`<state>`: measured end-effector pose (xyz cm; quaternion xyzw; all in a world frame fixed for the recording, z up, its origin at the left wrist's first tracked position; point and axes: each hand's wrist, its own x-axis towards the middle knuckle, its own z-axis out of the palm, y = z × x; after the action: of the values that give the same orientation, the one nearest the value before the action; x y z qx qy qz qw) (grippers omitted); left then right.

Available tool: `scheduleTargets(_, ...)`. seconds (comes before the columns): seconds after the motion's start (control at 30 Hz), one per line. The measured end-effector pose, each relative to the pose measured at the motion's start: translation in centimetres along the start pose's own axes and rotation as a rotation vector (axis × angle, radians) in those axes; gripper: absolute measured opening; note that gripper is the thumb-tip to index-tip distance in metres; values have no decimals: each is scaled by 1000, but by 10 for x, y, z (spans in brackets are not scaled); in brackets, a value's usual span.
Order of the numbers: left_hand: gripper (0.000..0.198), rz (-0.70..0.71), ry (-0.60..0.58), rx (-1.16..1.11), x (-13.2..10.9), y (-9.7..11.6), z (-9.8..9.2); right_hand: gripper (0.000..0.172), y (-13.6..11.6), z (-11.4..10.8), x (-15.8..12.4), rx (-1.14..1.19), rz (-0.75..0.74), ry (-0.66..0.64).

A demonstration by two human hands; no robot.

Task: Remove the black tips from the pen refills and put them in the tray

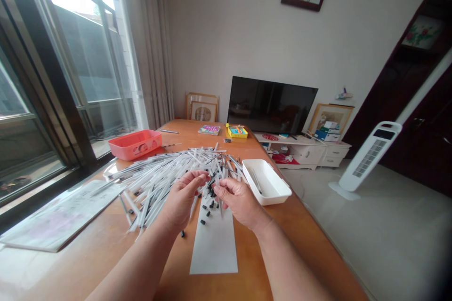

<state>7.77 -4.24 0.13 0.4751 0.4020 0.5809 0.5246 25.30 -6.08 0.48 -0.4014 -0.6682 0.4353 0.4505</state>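
Over the pile of thin translucent plastic tubes (160, 183), my left hand (185, 195) is closed, thumb and forefinger pinched together. What lies between those fingertips is too small to make out. My right hand (243, 201) is closed too, with a pale translucent tube (221, 208) at its fingertips. Small black caps (205, 207) lie scattered under and between the hands, some of them on a white paper strip (213, 249). Several tubes in the pile have dark parts in or on them.
A white tray (285, 194) holding thin dark rods stands to the right, near the table edge. On the left are a red bin (123, 154) and a large flat pad (52, 225). A yellow box (238, 134), a booklet (209, 130) and a pen (169, 131) lie farther back.
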Motion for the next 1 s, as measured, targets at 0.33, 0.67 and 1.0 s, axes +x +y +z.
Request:
scheduleTargets(0.33,15,-32,-50,300,4,-3,-9,41,1,-14,0,-10,46,79)
scheduleTargets(0.67,19,232,-200,786,6,-26,-25,43,14,-22,3,-6,42,51)
scheduleTargets(1.0,13,270,-196,771,9,-28,-20,24,15,-21,4,-52,39,103)
